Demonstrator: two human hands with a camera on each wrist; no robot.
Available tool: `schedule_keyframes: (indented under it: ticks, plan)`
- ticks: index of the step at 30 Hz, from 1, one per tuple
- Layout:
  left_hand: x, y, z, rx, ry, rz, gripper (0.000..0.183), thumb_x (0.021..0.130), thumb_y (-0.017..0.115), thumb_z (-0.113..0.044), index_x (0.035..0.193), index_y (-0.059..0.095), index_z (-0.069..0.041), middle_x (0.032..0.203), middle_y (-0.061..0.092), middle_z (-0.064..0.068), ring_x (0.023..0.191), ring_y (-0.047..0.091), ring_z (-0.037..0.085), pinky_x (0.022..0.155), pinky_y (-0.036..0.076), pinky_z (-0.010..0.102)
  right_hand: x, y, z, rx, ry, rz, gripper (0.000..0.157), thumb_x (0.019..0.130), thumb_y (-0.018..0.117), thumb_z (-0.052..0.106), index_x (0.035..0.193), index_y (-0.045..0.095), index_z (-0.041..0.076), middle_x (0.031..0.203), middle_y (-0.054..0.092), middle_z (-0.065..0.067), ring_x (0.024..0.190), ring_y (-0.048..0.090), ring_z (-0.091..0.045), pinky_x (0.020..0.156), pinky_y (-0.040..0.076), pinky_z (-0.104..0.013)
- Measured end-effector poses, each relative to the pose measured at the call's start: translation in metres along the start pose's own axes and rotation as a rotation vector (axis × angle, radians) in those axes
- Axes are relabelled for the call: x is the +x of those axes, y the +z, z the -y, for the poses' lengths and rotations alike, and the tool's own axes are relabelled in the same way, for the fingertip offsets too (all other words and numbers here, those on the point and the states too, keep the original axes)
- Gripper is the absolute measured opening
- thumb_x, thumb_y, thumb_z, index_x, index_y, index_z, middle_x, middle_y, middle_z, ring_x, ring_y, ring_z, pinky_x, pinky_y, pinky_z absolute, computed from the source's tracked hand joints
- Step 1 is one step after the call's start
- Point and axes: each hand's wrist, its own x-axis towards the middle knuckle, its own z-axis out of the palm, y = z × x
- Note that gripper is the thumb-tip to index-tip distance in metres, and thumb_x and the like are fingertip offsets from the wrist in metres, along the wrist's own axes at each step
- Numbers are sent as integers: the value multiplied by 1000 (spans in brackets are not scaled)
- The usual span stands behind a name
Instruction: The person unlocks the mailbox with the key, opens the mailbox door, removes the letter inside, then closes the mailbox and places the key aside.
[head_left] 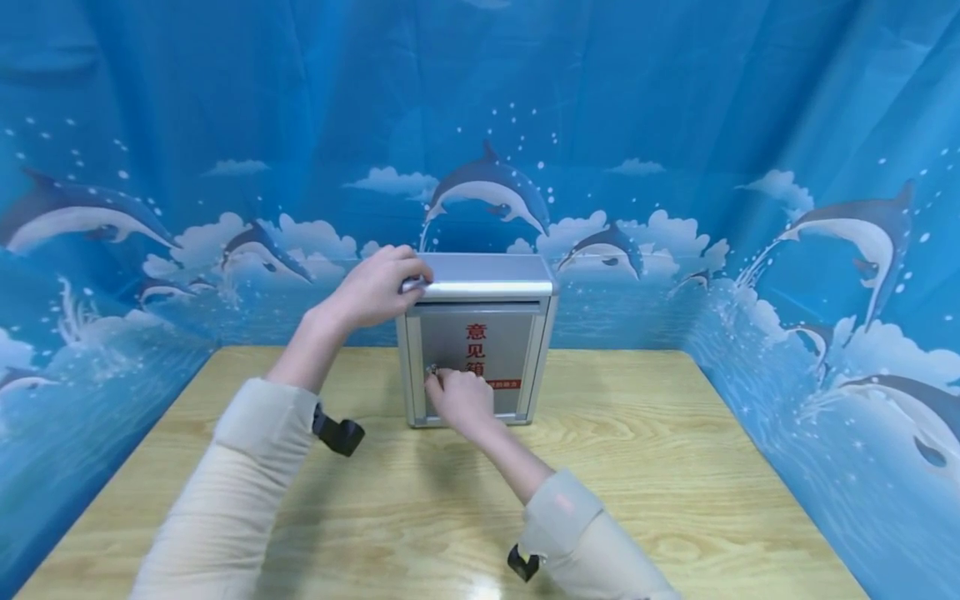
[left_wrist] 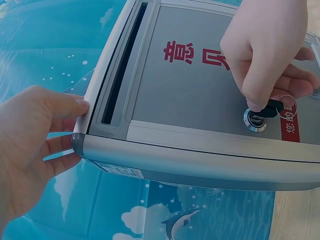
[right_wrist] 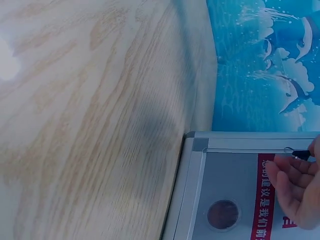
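Note:
A silver-grey metal suggestion box (head_left: 517, 342) with red characters stands upright on the table. At its upper left corner my left hand (head_left: 378, 287) holds the top edge; in the left wrist view the thumb is on the front rim and the other fingers are round the corner. My right hand (head_left: 465, 404) pinches a black-headed key (left_wrist: 271, 108) with a wire ring. The key sits at the round chrome lock (left_wrist: 255, 121) on the left of the front panel; how deep it goes is hidden. The panel lies flush in its frame.
A dark slot (left_wrist: 125, 65) runs across the box front near the top. Low on the panel is a round window (right_wrist: 223, 215). The wood-grain table (head_left: 645, 475) surrounds the box, with blue dolphin-print curtains (head_left: 315, 192) behind and at both sides.

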Motion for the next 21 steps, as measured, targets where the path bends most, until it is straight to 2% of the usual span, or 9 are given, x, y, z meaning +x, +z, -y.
schedule_keyframes:
  ticks: [3,6,9,13,16,21]
  plan:
    - [-1,0,0,2,7,-3,18,91,57,-10,106,66,-9,103,57,6,93,48,24,79,41,39,-2,0,-1,31,-16,-66,28,92,46,28,72,56,11,51,46,4,40,36,-9,38,29,-23]
    - [0,-1,-1,2,10,-1,19,91,55,-8,106,66,-8,102,57,6,92,48,23,79,41,38,-3,1,-4,38,-69,-150,18,90,53,24,89,60,7,56,53,3,40,42,-9,37,32,-23]
    - [0,-2,-1,-1,8,2,20,91,54,-7,106,67,-8,101,57,6,91,48,23,79,41,38,-2,3,-8,64,-136,-184,14,88,55,20,94,60,8,61,58,2,43,45,-9,38,34,-22]
    - [1,-3,0,1,11,10,20,91,54,-7,106,67,-8,101,57,6,91,49,23,78,42,38,-1,2,-15,140,-168,-140,15,90,55,21,97,62,10,64,61,4,43,44,-6,39,33,-21]
    - [2,-4,0,7,17,22,20,91,54,-7,106,67,-8,101,57,7,91,50,23,79,42,38,-2,0,-17,197,-152,-84,16,91,54,22,99,62,11,64,60,6,43,43,-4,39,33,-21]
    - [1,-7,0,7,17,54,21,92,53,-6,108,66,-7,104,57,8,95,50,25,81,42,40,-3,-3,-15,229,-131,-8,17,90,53,24,98,62,13,70,63,5,49,49,-3,44,39,-22]
